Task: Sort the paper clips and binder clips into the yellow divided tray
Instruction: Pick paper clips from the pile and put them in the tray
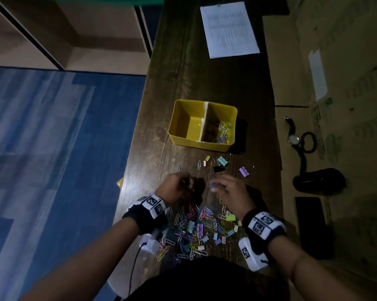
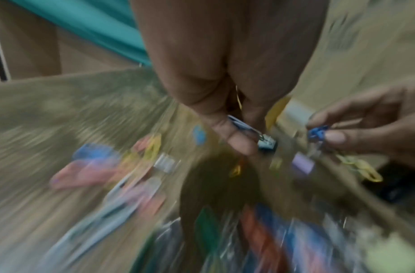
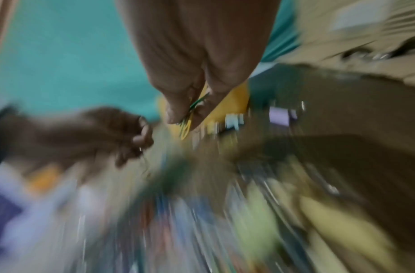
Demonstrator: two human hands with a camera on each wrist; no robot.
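Observation:
The yellow divided tray (image 1: pixel 184 139) stands mid-table; its right compartment holds paper clips (image 1: pixel 222 131), and its left one looks bare. A mixed heap of coloured paper clips and binder clips (image 1: pixel 196 231) lies near the table's front edge. Above the heap, my left hand (image 1: pixel 187 182) (image 2: pixel 248 133) pinches a few paper clips (image 2: pixel 240 124). My right hand (image 1: pixel 215 186) (image 3: pixel 185 118) pinches blue, green and yellow paper clips (image 3: pixel 190 112), with yellow ones dangling (image 2: pixel 363 168). Loose binder clips (image 1: pixel 222 161) lie between the hands and the tray. Both wrist views are blurred.
A printed sheet (image 1: pixel 229 29) lies at the table's far end. On the cardboard (image 1: pixel 335 61) to the right are a watch (image 1: pixel 294 139), a black hair tie (image 1: pixel 309 142), a black case (image 1: pixel 320 181) and a phone (image 1: pixel 311 224). The table's left edge drops to blue floor.

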